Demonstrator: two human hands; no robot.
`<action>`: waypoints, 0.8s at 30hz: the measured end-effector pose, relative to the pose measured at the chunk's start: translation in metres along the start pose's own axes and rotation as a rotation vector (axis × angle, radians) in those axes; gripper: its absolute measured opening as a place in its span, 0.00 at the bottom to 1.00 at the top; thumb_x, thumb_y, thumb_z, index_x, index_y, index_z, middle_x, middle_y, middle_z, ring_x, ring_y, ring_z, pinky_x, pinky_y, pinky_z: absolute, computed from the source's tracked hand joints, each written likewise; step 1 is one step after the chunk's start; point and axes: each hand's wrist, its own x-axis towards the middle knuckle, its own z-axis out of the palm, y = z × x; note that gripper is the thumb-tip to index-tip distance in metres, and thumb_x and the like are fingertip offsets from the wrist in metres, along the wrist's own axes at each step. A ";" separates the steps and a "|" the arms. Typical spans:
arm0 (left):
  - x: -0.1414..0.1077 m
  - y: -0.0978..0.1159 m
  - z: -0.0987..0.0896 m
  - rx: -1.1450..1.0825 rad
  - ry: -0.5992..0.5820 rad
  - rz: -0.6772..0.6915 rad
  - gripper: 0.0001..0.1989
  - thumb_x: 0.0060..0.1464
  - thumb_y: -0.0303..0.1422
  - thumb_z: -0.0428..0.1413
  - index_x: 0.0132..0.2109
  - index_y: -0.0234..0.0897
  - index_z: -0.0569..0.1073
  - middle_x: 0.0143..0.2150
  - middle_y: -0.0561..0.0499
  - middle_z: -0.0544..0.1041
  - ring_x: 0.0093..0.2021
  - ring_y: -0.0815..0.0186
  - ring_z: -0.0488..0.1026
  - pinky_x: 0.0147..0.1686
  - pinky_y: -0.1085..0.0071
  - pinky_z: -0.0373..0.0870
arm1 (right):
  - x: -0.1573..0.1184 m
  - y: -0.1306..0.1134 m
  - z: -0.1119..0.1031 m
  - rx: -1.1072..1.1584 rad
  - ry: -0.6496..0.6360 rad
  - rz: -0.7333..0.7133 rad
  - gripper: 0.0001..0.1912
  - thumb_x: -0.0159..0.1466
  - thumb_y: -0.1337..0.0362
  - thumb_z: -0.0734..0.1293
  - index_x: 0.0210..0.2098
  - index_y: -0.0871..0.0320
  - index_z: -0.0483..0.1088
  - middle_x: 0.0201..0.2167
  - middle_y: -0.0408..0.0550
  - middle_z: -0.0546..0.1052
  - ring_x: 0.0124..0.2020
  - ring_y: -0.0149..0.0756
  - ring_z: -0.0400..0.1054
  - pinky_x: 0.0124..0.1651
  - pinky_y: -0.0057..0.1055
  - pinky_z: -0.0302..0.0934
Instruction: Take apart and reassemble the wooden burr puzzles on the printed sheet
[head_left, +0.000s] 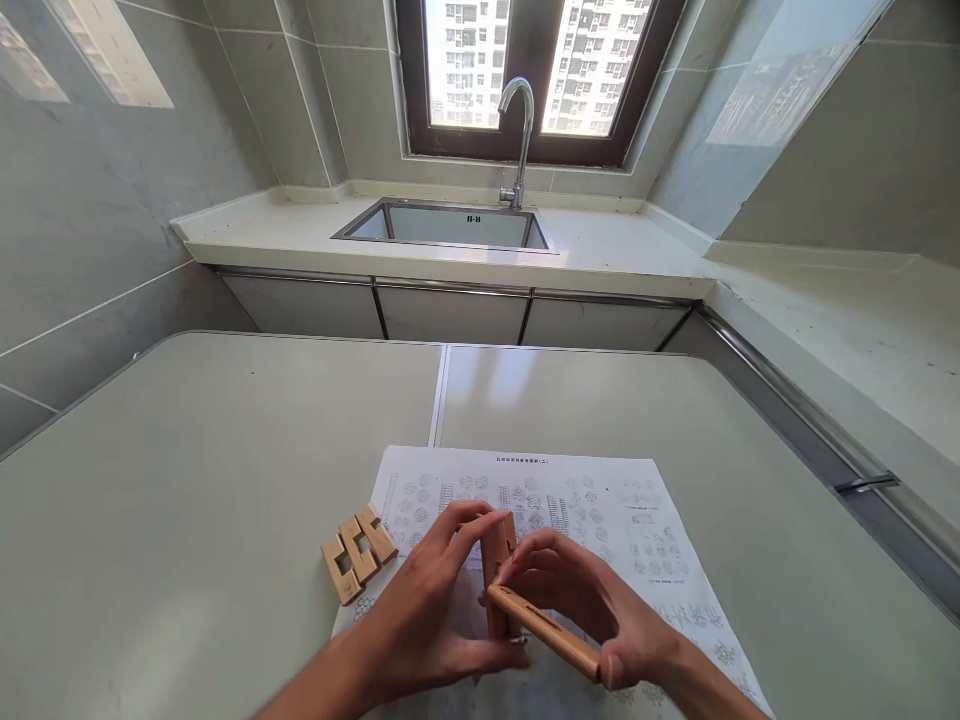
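While my left hand (pixel 442 610) stood an upright wooden block (pixel 498 560) on the printed sheet (pixel 600 500), pinching it steady, my right hand (pixel 592 610) gripped a notched wooden bar (pixel 544 630) laid across its base. Spare notched pieces (pixel 358 550) waited just left on the table (pixel 187 480).

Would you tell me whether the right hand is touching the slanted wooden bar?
Touching: the head view shows the right hand gripping the slanted wooden bar, fingers wrapped over it.
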 end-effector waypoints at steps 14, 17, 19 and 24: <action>0.010 0.011 -0.012 -0.520 -0.358 -0.451 0.29 0.71 0.58 0.41 0.43 0.39 0.75 0.29 0.55 0.70 0.29 0.66 0.66 0.31 0.71 0.64 | -0.003 0.007 -0.008 0.289 -0.175 0.048 0.47 0.41 0.37 0.84 0.51 0.54 0.70 0.50 0.55 0.75 0.43 0.52 0.79 0.48 0.45 0.70; 0.010 0.009 -0.012 -0.796 -0.509 -0.591 0.28 0.66 0.61 0.49 0.38 0.39 0.68 0.21 0.62 0.59 0.19 0.72 0.53 0.21 0.74 0.51 | -0.004 0.004 -0.011 0.251 -0.138 0.033 0.48 0.40 0.33 0.82 0.51 0.54 0.71 0.51 0.55 0.75 0.43 0.52 0.77 0.46 0.44 0.70; 0.010 0.007 -0.012 -0.902 -0.503 -0.641 0.26 0.63 0.59 0.56 0.37 0.39 0.66 0.21 0.63 0.59 0.18 0.74 0.52 0.20 0.74 0.48 | -0.005 0.000 -0.012 0.211 -0.095 0.009 0.48 0.43 0.31 0.80 0.52 0.54 0.72 0.52 0.56 0.75 0.44 0.51 0.75 0.46 0.44 0.70; 0.012 0.003 -0.011 -0.975 -0.318 -0.704 0.26 0.63 0.57 0.58 0.38 0.39 0.64 0.25 0.61 0.65 0.19 0.77 0.53 0.20 0.75 0.45 | -0.006 -0.004 -0.018 0.056 0.214 -0.109 0.44 0.47 0.29 0.77 0.54 0.49 0.74 0.56 0.55 0.73 0.37 0.42 0.68 0.40 0.38 0.65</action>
